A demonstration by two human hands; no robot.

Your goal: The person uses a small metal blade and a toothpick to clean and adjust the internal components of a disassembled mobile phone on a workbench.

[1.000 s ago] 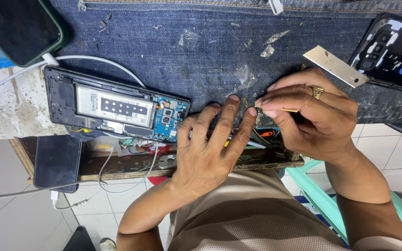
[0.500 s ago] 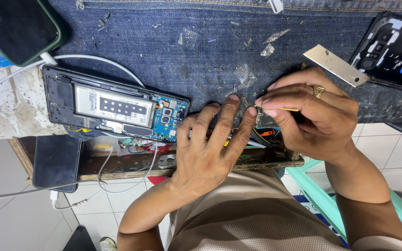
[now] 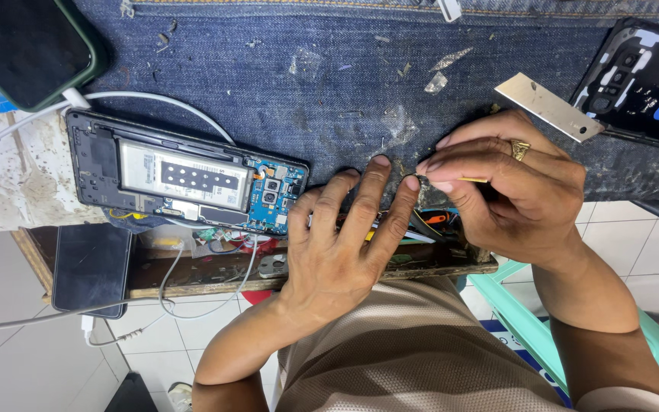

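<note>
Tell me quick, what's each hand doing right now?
Left hand: open, fingers spread flat on the denim mat.
Right hand: closed in a pinch on a thin yellowish tool.

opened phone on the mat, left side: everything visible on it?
The opened phone lies flat, back cover off, on the denim mat, long axis slanting down to the right. Black frame, silvery battery in the middle, blue circuit board with camera modules at its right end. A white cable curves behind it. The left hand lies just right of it.

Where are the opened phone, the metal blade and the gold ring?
opened phone (image 3: 184, 179), head view, on its pale battery.
metal blade (image 3: 547, 107), head view, middle of the flat strip.
gold ring (image 3: 519, 149), head view, on the right hand's finger.
</note>
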